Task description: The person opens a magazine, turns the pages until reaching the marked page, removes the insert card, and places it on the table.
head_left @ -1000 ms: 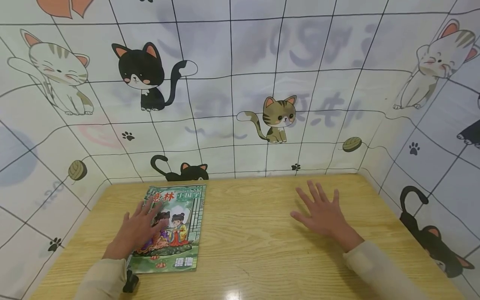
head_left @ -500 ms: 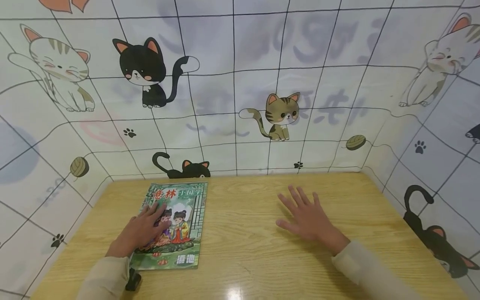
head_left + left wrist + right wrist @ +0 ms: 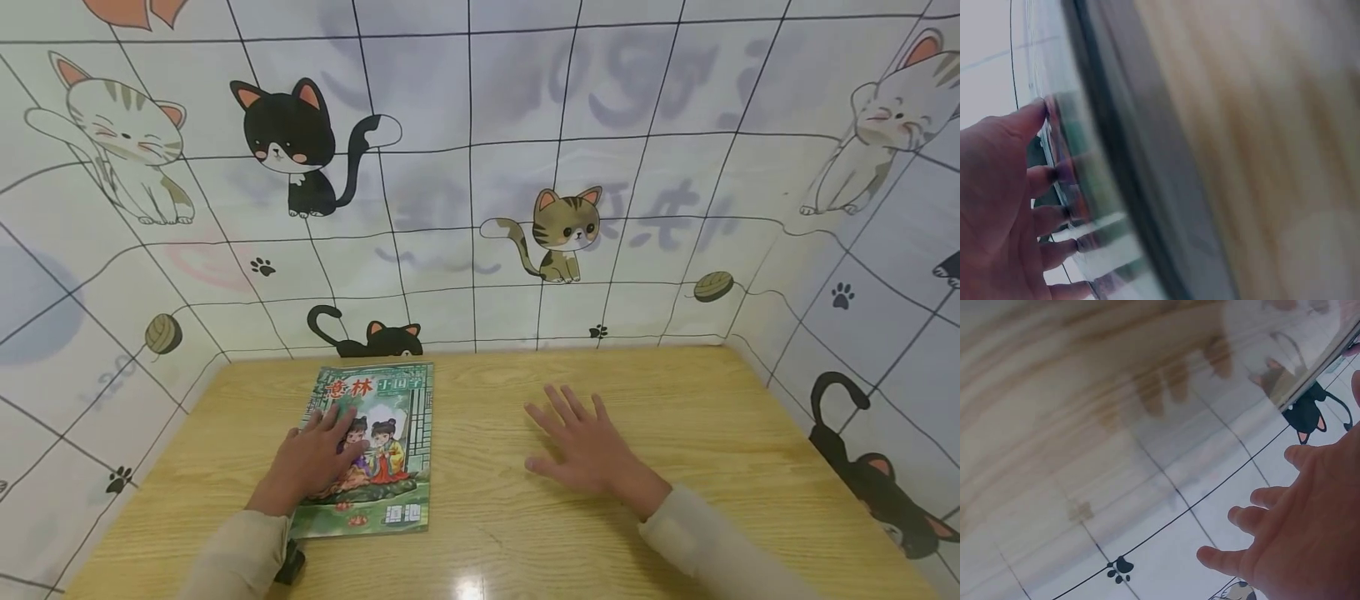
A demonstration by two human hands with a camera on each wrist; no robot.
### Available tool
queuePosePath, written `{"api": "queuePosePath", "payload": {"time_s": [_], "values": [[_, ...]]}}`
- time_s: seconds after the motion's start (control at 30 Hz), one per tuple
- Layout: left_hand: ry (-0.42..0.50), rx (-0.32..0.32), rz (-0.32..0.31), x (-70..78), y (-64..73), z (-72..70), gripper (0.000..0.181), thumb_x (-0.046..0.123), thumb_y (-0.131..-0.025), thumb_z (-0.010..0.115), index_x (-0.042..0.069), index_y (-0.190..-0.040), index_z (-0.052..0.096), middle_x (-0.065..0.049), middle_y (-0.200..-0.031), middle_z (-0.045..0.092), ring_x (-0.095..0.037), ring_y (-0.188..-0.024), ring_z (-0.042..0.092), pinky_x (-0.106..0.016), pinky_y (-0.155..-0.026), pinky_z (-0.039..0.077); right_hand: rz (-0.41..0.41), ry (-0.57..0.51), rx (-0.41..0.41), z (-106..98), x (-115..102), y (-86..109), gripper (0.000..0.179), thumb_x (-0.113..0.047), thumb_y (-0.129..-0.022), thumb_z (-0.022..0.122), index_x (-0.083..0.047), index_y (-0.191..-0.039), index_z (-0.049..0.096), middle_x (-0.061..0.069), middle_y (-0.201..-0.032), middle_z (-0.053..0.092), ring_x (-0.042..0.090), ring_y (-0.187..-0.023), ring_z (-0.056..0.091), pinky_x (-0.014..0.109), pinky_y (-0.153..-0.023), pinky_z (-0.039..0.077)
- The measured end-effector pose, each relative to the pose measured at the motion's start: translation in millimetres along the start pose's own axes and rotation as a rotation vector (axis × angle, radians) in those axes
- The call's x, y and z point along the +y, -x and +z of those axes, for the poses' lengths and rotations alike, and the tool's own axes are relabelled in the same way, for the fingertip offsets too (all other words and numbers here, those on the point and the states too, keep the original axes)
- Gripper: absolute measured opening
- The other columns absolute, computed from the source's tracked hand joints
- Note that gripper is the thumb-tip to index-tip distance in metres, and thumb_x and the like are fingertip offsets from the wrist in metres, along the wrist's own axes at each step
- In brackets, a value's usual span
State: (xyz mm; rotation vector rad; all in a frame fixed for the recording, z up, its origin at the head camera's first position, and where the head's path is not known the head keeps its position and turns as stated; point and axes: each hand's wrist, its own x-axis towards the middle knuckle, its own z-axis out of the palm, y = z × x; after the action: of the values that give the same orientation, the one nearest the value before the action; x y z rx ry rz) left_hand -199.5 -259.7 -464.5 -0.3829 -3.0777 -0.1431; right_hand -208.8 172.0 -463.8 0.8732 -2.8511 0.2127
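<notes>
A green magazine with two cartoon figures on its cover lies flat on the wooden table, left of centre in the head view. My left hand rests on the cover's left side, fingers spread and mostly straight. In the left wrist view the fingertips of the left hand meet the glossy cover. My right hand is spread palm down over the table to the right of the magazine, holding nothing. The right wrist view shows the fingers of that right hand extended apart.
The light wood table reaches back to a white gridded wall covering printed with cartoon cats, which also encloses both sides. A small black object shows beneath the left sleeve.
The magazine has slid a little to the right with my left hand on it. My right hand has moved left and slightly nearer me, towards the magazine, its fingers still spread.
</notes>
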Motion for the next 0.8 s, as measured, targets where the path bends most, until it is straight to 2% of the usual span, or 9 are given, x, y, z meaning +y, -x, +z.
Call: {"api": "queuePosePath", "payload": {"time_s": [0.23,0.37,0.53,0.8], "values": [[-0.061,0.014,0.014,23.8,-10.0,0.5,0.067,0.051,-0.098,0.053,0.004,-0.145,0.049,-0.028,-0.146,0.046,-0.052,-0.129,0.046,-0.071,-0.09,0.042,-0.056,-0.014,-0.033,-1,-14,-5.9,0.079,-0.07,-0.093,0.046,-0.023,-0.156,0.036,0.015,-0.163,0.021,0.041,-0.148,0.023,0.072,-0.11,0.014],[-0.078,0.011,0.011,35.0,-15.0,2.8,0.068,0.051,-0.098,0.054,0.003,-0.145,0.049,-0.027,-0.146,0.046,-0.051,-0.128,0.047,-0.07,-0.089,0.043,-0.072,-0.033,-0.071,-1,-22,-8.7,0.078,-0.067,-0.093,0.047,-0.024,-0.156,0.034,0.014,-0.164,0.019,0.041,-0.148,0.021,0.071,-0.11,0.014],[-0.108,0.037,0.021,48.5,-18.6,4.0,0.068,0.053,-0.097,0.055,0.002,-0.143,0.051,-0.028,-0.143,0.049,-0.05,-0.124,0.052,-0.067,-0.085,0.048,-0.091,-0.075,-0.118,-1,-31,-11.4,0.079,-0.067,-0.093,0.048,-0.025,-0.157,0.032,0.013,-0.164,0.017,0.04,-0.149,0.018,0.069,-0.112,0.012],[-0.155,0.063,0.054,72.7,-26.4,5.2,0.068,0.055,-0.097,0.054,0.003,-0.14,0.054,-0.025,-0.138,0.054,-0.047,-0.119,0.057,-0.06,-0.079,0.054,-0.165,-0.091,-0.16,-2,-44,-15.5,0.081,-0.069,-0.091,0.049,-0.025,-0.157,0.033,0.013,-0.164,0.018,0.039,-0.148,0.023,0.07,-0.11,0.017]]}}
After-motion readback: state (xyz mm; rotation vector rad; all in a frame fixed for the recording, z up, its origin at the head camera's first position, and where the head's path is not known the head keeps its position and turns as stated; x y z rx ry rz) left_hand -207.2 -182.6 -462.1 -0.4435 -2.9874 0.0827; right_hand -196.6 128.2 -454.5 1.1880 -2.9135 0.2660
